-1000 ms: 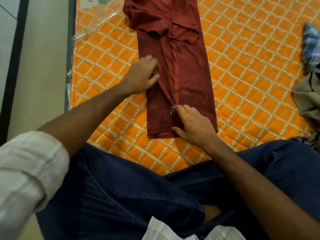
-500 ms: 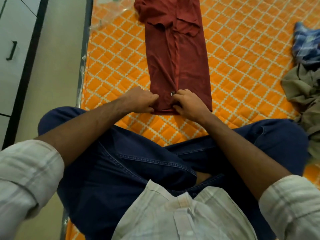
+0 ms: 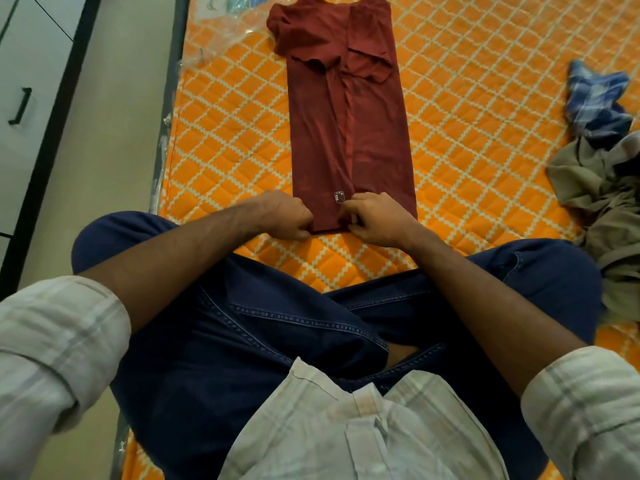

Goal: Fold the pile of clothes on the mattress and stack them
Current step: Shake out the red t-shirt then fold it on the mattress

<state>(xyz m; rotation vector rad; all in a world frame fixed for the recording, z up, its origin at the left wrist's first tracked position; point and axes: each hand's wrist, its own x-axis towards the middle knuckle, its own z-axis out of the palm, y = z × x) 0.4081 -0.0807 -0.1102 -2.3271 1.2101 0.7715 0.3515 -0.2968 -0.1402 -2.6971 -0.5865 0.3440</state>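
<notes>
Both hands have come down to the near hem of the shirt since a second ago, when the left one was up on the side edge and the right was flat by the little badge.

Going left to right: off the mattress edge there's a white cabinet [image 3: 24, 98] with a dark handle, then a strip of pale floor, then some crinkly clear plastic [image 3: 221, 39] at the far left corner of the orange quilted mattress [image 3: 228, 140].

Left forearm comes in at a diagonal out of a rolled-up pale sleeve, and the left hand [image 3: 282, 214] sits knuckles up at the shirt's near left corner, fingers curled tight and pinching the hem. The maroon shirt [image 3: 346, 133] lies lengthwise down the mattress, already folded into a long narrow strip, sleeves tucked in at the far end, small badge near the hem between the two hands. Right hand [image 3: 375, 218] mirrors the left, fingers bent and bunched together, gripping the hem just right of the badge, wrist angled back toward the knee.

Person's sitting cross-legged in dark jeans right up against the hem.

Further right, well apart from the shirt, a blue checked garment [image 3: 599, 98] and an olive one [image 3: 602, 188] lie crumpled in a heap.
</notes>
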